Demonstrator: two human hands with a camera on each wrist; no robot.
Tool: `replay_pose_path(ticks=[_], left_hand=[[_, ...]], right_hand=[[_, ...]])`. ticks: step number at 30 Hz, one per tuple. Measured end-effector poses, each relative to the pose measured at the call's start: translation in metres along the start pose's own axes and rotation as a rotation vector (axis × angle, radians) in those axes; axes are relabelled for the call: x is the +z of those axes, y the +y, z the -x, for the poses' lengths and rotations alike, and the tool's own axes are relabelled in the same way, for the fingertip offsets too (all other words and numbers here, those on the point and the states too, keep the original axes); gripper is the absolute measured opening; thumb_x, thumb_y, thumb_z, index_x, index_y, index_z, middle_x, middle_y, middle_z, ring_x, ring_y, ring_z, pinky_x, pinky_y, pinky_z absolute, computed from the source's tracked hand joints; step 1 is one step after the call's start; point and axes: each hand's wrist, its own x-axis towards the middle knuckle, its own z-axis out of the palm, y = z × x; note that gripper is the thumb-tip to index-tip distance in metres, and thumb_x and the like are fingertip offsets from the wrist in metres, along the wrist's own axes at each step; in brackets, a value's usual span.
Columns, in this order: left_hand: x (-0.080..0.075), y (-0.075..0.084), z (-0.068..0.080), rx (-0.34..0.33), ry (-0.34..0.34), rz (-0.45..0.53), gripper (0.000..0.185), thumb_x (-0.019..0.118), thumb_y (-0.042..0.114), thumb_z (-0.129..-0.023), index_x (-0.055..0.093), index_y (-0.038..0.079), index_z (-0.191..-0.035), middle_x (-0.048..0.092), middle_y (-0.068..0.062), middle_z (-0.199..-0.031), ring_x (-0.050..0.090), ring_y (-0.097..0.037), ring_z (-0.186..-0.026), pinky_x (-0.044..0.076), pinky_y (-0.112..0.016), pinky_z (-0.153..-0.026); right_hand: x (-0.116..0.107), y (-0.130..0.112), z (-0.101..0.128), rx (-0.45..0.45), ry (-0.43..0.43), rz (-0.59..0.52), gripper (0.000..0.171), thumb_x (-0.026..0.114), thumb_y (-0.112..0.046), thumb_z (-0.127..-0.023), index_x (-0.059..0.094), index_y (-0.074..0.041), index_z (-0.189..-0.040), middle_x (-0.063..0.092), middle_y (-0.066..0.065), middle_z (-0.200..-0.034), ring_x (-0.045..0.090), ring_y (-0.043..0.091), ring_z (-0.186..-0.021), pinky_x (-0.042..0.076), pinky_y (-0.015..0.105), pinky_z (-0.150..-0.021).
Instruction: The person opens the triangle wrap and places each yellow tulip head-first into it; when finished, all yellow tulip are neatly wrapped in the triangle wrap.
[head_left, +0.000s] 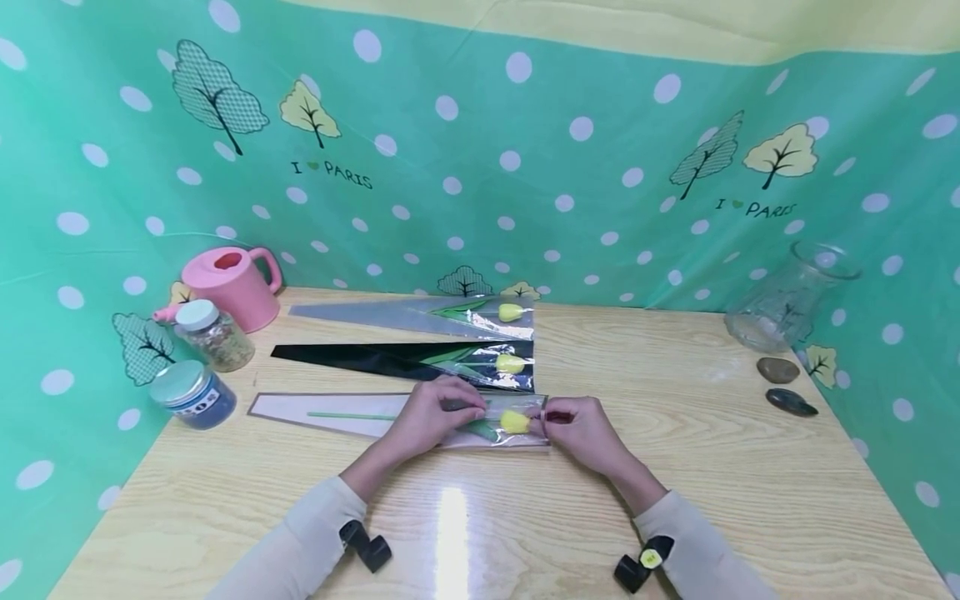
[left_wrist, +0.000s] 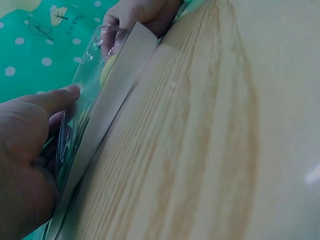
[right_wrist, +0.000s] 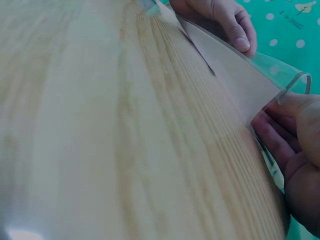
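Observation:
A yellow tulip (head_left: 514,422) with a green stem (head_left: 352,415) lies in a clear-fronted flower sleeve (head_left: 322,406) with a pale back and dark border. My left hand (head_left: 438,412) pinches the far edge of its film, thumb (left_wrist: 65,100) uppermost in the left wrist view. At the wide right end, my right hand (head_left: 581,429) reaches into the mouth, fingertips at the tulip head; the film bulges into a loop (right_wrist: 302,80) there. In the right wrist view, the sleeve's back partly hides the right fingertips. The right fingers (right_wrist: 280,135) are curled.
Behind lie a black sleeve (head_left: 337,359) and a grey sleeve (head_left: 360,315), each with a yellow tulip. A pink watering can (head_left: 240,292), a jar (head_left: 217,337) and a blue jar (head_left: 197,400) stand left. Two dark stones (head_left: 777,370) and a glass vase (head_left: 772,308) sit right.

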Motion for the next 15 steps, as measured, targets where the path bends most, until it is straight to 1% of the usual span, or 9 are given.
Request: replay_pose_path(ticks=[3,7,9,12,13,15], left_hand=[[0.001,0.001,-0.001,0.006,-0.002,-0.012,0.011,0.084,0.022,-0.086,0.083,0.027,-0.096,0.076,0.013,-0.106,0.065,-0.011,-0.110,0.050,-0.036,-0.102],[0.001,0.003,-0.001,0.022,-0.011,-0.054,0.013,0.084,0.022,-0.086,0.082,0.027,-0.098,0.076,0.011,-0.108,0.065,-0.013,-0.112,0.051,-0.040,-0.103],[0.002,0.003,-0.001,0.033,-0.015,-0.092,0.014,0.085,0.023,-0.085,0.082,0.027,-0.099,0.076,0.010,-0.110,0.064,-0.014,-0.113,0.050,-0.043,-0.105],[0.001,0.004,0.001,0.060,-0.011,-0.158,0.017,0.085,0.026,-0.086,0.082,0.027,-0.102,0.074,0.009,-0.114,0.061,-0.015,-0.118,0.046,-0.049,-0.109],[0.000,0.005,0.001,0.072,-0.006,-0.176,0.017,0.084,0.028,-0.086,0.082,0.027,-0.103,0.073,0.009,-0.115,0.060,-0.015,-0.119,0.045,-0.050,-0.110],[-0.005,0.010,0.002,0.121,0.010,-0.215,0.019,0.083,0.029,-0.088,0.081,0.025,-0.106,0.072,0.007,-0.118,0.059,-0.016,-0.121,0.045,-0.051,-0.110]], right_hand=[[-0.002,-0.002,0.000,0.029,-0.011,0.014,0.007,0.082,-0.006,-0.086,0.081,-0.008,-0.093,0.081,0.008,-0.102,0.077,0.011,-0.095,0.061,0.022,-0.082],[-0.013,-0.005,0.004,0.092,-0.024,0.091,0.013,0.081,-0.014,-0.089,0.081,-0.014,-0.102,0.081,0.005,-0.106,0.076,0.018,-0.100,0.060,0.021,-0.087],[-0.025,-0.005,0.007,0.130,-0.014,0.124,0.016,0.079,-0.017,-0.090,0.080,-0.015,-0.106,0.080,0.004,-0.108,0.075,0.016,-0.101,0.059,0.021,-0.089],[-0.049,-0.003,0.012,0.166,0.035,0.168,0.016,0.077,-0.021,-0.093,0.080,-0.016,-0.108,0.080,0.003,-0.108,0.073,0.010,-0.098,0.058,0.019,-0.087],[-0.058,-0.003,0.014,0.161,0.053,0.178,0.016,0.077,-0.020,-0.094,0.079,-0.015,-0.109,0.080,0.004,-0.108,0.072,0.008,-0.097,0.058,0.019,-0.087],[-0.077,-0.006,0.017,0.139,0.092,0.205,0.016,0.075,-0.020,-0.095,0.079,-0.012,-0.109,0.079,0.007,-0.107,0.071,0.004,-0.093,0.058,0.018,-0.083]])
